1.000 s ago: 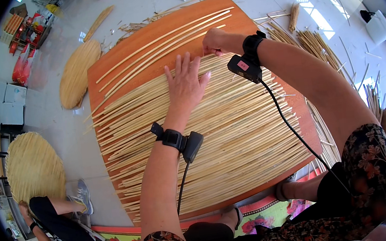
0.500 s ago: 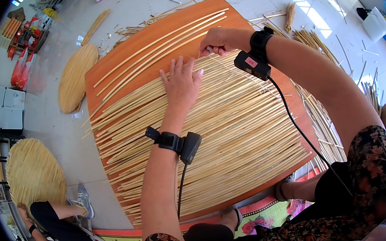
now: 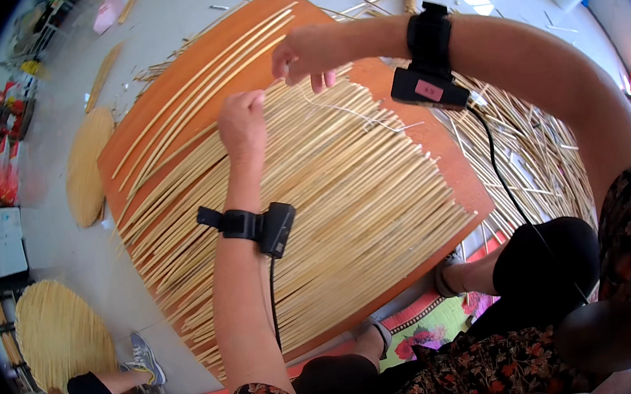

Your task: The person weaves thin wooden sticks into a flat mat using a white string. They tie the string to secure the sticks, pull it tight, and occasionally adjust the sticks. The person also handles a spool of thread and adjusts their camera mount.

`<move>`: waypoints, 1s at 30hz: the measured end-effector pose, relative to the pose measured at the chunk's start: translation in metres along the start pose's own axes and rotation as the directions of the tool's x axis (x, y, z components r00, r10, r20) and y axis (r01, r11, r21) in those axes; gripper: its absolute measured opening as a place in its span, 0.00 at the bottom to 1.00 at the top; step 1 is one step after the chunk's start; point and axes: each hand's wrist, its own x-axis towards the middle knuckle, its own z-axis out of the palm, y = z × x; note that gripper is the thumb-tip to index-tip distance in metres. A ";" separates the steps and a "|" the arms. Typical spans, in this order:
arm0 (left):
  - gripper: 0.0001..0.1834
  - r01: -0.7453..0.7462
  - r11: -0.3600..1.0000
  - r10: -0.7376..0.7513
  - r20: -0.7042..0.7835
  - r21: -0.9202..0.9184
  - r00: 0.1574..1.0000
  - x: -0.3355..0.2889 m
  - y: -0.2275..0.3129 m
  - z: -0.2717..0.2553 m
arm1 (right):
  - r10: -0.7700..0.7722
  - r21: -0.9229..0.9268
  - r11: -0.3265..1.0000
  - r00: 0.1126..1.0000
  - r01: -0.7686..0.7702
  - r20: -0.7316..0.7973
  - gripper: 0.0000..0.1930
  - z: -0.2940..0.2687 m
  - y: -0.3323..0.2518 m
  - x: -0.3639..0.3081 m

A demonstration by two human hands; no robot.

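Note:
Many slender, pale reed-like sticks (image 3: pixel 315 197) lie side by side as a mat on an orange-brown board (image 3: pixel 435 143). Over the mat's far edge, my left hand (image 3: pixel 242 127) is closed, with its thumb and fingers pinched together. My right hand (image 3: pixel 306 56) is just right of it and a little farther off, its fingers bent in a pinch. A thin strand, apparently string, shows faintly between both hands. White string (image 3: pixel 344 107) loops from below my right hand across the stick ends, with a small tangle on the right.
Several loose sticks (image 3: pixel 200 93) lie apart on the board's far side. More sticks (image 3: pixel 521 140) are heaped on the floor at right. Oval woven panels (image 3: pixel 89 166) stand at left; another person there holds a woven panel (image 3: pixel 64 330). Black cables hang from my wrist devices.
Both hands have lifted off the sticks. My left hand has gone from spread fingers to a closed pinch. The view has shifted, so the board appears farther left.

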 end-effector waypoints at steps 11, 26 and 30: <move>0.13 0.342 0.933 -0.337 0.061 -0.109 0.939 0.015 -0.001 -0.001 | 0.202 0.056 0.979 0.973 -0.197 -0.112 0.08 -0.020 0.105 -0.117; 0.12 0.335 0.901 -0.336 0.046 -0.276 0.941 0.012 -0.018 0.005 | -0.083 -0.282 0.959 0.969 0.015 -0.234 0.09 0.062 0.121 -0.109; 0.12 0.349 0.893 -0.351 0.046 -0.285 0.935 0.012 -0.017 0.005 | -0.116 -0.335 0.941 0.970 0.039 -0.212 0.07 0.070 0.122 -0.108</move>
